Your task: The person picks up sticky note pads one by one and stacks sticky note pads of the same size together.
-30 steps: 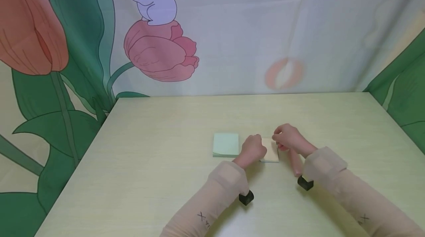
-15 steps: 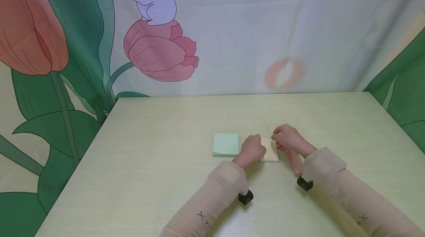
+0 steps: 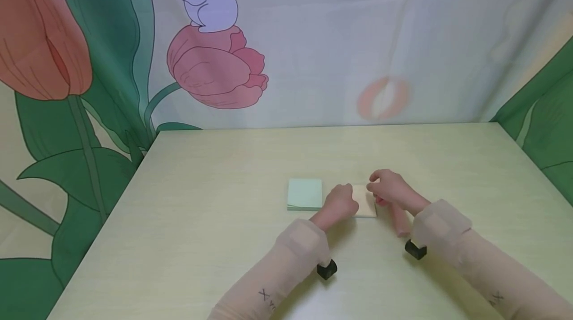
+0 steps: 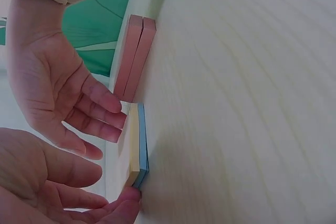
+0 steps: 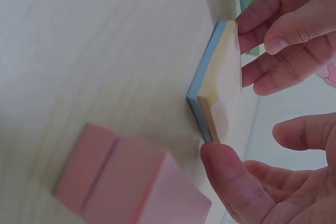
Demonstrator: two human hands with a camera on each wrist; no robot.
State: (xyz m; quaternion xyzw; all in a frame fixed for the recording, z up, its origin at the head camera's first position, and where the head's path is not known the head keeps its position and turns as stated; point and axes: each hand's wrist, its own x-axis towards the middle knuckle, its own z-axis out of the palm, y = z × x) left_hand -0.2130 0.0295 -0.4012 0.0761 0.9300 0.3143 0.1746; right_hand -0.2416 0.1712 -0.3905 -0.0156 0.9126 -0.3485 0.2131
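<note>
A yellow sticky note pad (image 4: 135, 140) lies on top of a blue sticky note pad (image 5: 206, 66), forming one low stack on the table. On the stack's left side, the fingers of my left hand (image 3: 336, 204) touch the edge, unwrapped. My right hand (image 3: 393, 189) is at the opposite side, and one of its fingertips touches a corner in the right wrist view. Both thumbs stay apart from the pads. Two stacked pink pads (image 4: 134, 59) lie just right of the blue and yellow ones, partly hidden under my right hand in the head view.
A green sticky note pad (image 3: 304, 193) rests left of my left hand. The pale wooden table (image 3: 201, 220) ends at the back against a printed curtain (image 3: 313, 61) with tulips and a white animal.
The hands stay around the yellow and blue pads with hardly any motion. Both forearms have shifted slightly outward.
</note>
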